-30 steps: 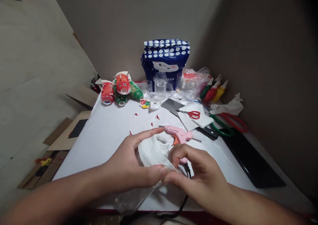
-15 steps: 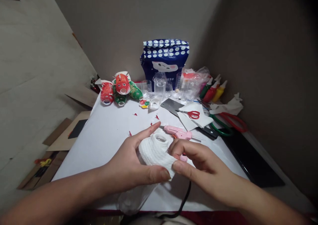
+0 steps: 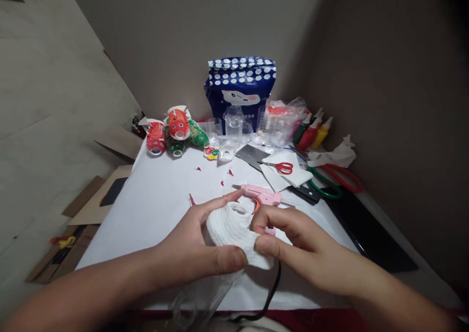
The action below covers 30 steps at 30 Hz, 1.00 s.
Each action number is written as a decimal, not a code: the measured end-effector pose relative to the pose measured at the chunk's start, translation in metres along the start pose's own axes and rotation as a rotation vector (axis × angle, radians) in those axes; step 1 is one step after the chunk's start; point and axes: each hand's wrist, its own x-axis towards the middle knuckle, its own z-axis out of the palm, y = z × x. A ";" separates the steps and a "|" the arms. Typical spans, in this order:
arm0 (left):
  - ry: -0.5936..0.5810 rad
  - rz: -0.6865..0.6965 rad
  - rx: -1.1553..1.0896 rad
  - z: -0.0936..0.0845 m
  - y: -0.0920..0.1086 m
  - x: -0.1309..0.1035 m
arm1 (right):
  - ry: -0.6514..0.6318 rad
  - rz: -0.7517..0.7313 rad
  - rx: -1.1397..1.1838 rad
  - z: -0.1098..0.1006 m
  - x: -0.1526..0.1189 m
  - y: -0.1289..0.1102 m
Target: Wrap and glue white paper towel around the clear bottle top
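A clear plastic bottle (image 3: 207, 293) lies toward me with its mouth pointing away, its neck end wrapped in a white textured cloth (image 3: 230, 230). My left hand (image 3: 196, 244) curls round the wrapped end from the left, thumb pressing the cloth on the near side. On the right, my right hand (image 3: 293, 239) pinches the cloth's loose edge between thumb and bent fingers. Just beyond the hands is a pink glue gun (image 3: 260, 194), partly covered by the right hand. Its black cord (image 3: 274, 290) runs down to the table's front edge.
Red and green fish-like figures (image 3: 178, 124) stand at the back left. Behind are a blue bag (image 3: 242, 90), clear plastic pieces (image 3: 233, 122) and paint bottles (image 3: 311, 133). Red scissors (image 3: 283, 168), a grey blade (image 3: 252, 157), large green-and-red-handled scissors (image 3: 328, 191) and a black panel (image 3: 370, 232) lie right.
The cloth's loose flap has been drawn slightly down and right across the bottle, so more of it shows between the thumbs. The left fingertips have shifted a little; the view has moved slightly.
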 end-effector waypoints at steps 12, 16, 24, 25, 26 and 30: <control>0.113 -0.020 0.175 0.009 0.004 -0.007 | 0.127 -0.100 0.145 0.015 0.001 -0.004; 0.120 0.026 0.202 0.009 0.004 -0.007 | 0.155 -0.086 0.123 0.019 0.000 -0.004; 0.070 0.009 0.064 0.006 -0.001 -0.004 | 0.030 0.089 0.250 0.013 -0.001 -0.002; 0.068 0.013 0.065 0.005 -0.002 -0.004 | 0.025 0.092 0.258 0.013 -0.001 -0.002; 0.066 0.014 0.066 0.005 -0.002 -0.004 | 0.018 0.093 0.261 0.013 0.000 -0.002; 0.072 0.021 0.053 0.005 -0.004 -0.004 | 0.006 0.077 0.252 0.012 0.000 -0.001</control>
